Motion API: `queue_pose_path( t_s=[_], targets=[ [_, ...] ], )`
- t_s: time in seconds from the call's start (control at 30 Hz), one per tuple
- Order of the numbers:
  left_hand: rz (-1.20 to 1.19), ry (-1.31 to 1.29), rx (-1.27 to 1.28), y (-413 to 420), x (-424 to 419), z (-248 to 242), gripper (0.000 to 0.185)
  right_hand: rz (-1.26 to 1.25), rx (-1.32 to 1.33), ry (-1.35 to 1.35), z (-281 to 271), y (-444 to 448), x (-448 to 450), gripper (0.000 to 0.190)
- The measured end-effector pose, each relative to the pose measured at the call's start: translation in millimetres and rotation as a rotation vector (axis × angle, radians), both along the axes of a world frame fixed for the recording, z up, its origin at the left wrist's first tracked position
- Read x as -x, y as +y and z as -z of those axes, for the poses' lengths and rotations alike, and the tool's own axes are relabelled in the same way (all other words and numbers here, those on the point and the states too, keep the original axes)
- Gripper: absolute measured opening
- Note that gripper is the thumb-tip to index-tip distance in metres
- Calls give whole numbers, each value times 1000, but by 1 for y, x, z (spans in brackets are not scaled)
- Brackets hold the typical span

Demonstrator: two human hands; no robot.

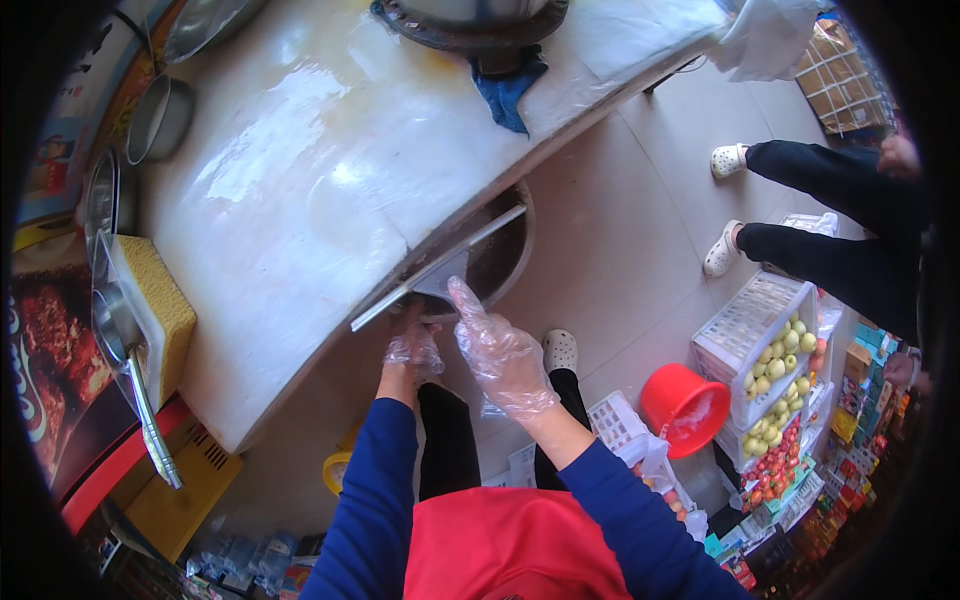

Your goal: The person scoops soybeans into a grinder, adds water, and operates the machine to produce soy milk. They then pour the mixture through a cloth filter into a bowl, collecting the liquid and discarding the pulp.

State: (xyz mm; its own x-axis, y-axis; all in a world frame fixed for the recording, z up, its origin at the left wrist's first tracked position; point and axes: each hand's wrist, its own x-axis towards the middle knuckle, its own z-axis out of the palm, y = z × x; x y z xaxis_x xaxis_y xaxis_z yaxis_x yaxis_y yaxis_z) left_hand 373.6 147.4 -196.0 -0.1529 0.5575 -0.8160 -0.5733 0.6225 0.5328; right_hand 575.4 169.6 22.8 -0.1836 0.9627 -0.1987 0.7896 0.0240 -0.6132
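Note:
My right hand (pixel 501 358), in a clear plastic glove, grips the handle of a squeegee (pixel 444 276), its index finger stretched along the flared neck. The long pale bar of the squeegee slants beside the edge of a white-topped table (pixel 300 202). Beneath it, partly under the tabletop, is a round metal basin (pixel 523 247) with a dark inside. My left hand (pixel 414 337), also gloved, is at the near side of the basin, below the bar. Its fingers are partly hidden, so whether it holds anything is unclear.
A pot (pixel 469 11) sits on a dark stand over a blue cloth (pixel 506 94). Metal bowls (pixel 160 120) and a yellow sponge-like block (pixel 154 315) line the table's left side. On the floor are a red bucket (pixel 675 401) and fruit crates (pixel 757 300). Another person's legs (pixel 817 180) are at right.

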Motion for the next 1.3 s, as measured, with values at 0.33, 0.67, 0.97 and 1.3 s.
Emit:
queue_pose_path(
  t_s=[0.33,0.67,0.97,1.3],
  targets=[
    [154,324,88,-19,27,-10,46,586,13,739,17,31,5,51],
    [157,241,303,-10,45,-18,43,925,417,1773,41,9,49,53],
    [164,6,-17,-25,93,14,43,630,695,1297,64,-44,87,51],
    [255,405,87,-48,74,-28,30,511,554,1058,37,-46,63,52]
  ],
)
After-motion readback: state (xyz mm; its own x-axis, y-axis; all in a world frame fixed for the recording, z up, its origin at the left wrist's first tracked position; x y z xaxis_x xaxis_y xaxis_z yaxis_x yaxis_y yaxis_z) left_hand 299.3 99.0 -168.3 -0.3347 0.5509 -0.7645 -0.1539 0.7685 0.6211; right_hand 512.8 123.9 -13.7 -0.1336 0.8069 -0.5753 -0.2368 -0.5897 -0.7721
